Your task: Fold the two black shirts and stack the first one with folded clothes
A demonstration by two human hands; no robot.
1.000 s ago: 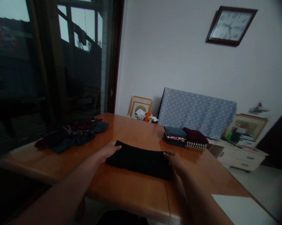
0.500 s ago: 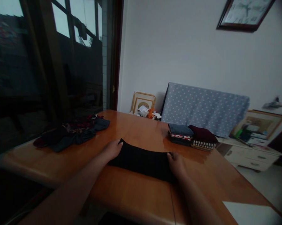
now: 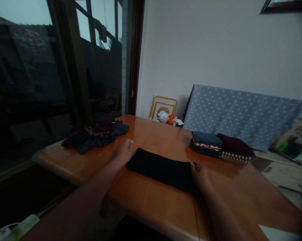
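Note:
A black folded garment [image 3: 163, 169] lies as a long flat strip near the front of the wooden table [image 3: 153, 204]. My right hand [image 3: 200, 174] pinches its far right corner between thumb and fingers. Just off the garment's left end, my left hand [image 3: 124, 150] is raised a little, its fingers curled together and nothing visible in them. The undersides of both hands are hidden.
A heap of dark clothes [image 3: 98, 135] lies on the table's left. Folded clothes [image 3: 207, 139] and a maroon folded garment [image 3: 234, 144] are stacked at the back right. A white sheet [image 3: 278, 233] shows at the lower right edge. Behind stands a dotted blue cover [image 3: 241, 113].
My left hand has let go of the garment's left corner and lifted slightly away. My right hand keeps its hold. The view has swung left, so the scene sits further right.

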